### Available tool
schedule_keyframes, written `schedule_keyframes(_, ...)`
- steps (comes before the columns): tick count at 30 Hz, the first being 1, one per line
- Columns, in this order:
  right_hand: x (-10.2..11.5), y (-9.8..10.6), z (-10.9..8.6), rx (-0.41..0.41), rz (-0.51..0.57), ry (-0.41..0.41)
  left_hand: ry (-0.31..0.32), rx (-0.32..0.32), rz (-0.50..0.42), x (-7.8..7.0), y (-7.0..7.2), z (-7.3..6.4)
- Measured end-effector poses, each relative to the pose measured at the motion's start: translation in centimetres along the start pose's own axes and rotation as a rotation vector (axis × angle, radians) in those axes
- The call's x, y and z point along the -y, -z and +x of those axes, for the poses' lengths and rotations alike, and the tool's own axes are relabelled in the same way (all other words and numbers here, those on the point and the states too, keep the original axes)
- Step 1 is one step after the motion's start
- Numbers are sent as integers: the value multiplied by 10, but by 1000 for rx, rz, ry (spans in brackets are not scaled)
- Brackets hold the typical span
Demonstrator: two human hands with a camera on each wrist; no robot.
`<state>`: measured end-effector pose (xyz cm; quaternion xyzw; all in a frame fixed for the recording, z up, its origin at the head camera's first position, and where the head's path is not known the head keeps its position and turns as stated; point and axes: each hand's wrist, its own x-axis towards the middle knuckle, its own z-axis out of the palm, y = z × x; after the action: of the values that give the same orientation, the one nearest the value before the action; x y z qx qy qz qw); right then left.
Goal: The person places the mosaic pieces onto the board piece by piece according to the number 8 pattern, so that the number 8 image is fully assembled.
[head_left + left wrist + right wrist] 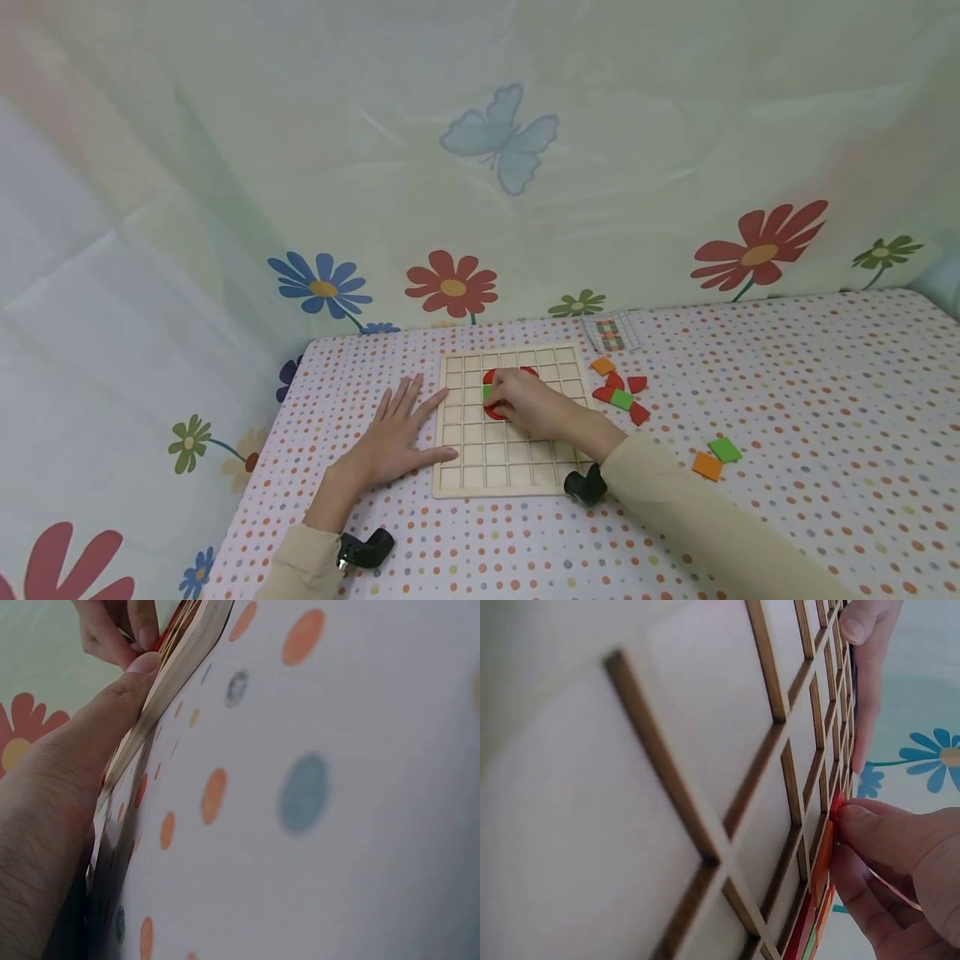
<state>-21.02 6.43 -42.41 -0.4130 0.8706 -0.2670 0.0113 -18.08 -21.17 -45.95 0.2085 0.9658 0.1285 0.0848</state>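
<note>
A wooden grid board (471, 477) lies on the table, with red and green tiles (487, 391) set in its upper middle cells. Over those cells is my right hand (534, 406), its thumb and fingers pinching a red tile (837, 805) at the grid. Just beside that one, an orange tile (823, 859) sits in the board in the right wrist view. My left hand (396, 436) is spread on the tablecloth, thumb and index fingertips at the board's left edge. The right hand hides part of the coloured pattern.
Right of the board lie loose red tiles (638, 413), a green tile (622, 400) and an orange tile (603, 366). Farther right are another green tile (724, 450) and orange tile (707, 466). A printed pattern card (612, 332) lies behind the board, near the curtain (637, 225).
</note>
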Motion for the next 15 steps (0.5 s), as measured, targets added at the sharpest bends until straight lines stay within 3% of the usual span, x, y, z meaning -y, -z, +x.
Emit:
schedule_keyframes(7,23,4,-23,11,-11,-7,1,-1,5,2,-3,-2)
schedule_keyframes(12,36,13,-55,39,-56,-12,-2,3,-1,2,-2,0)
schedule_keyframes(15,37,17,-77,11,-100,-28,-5,6,3,2,1,0)
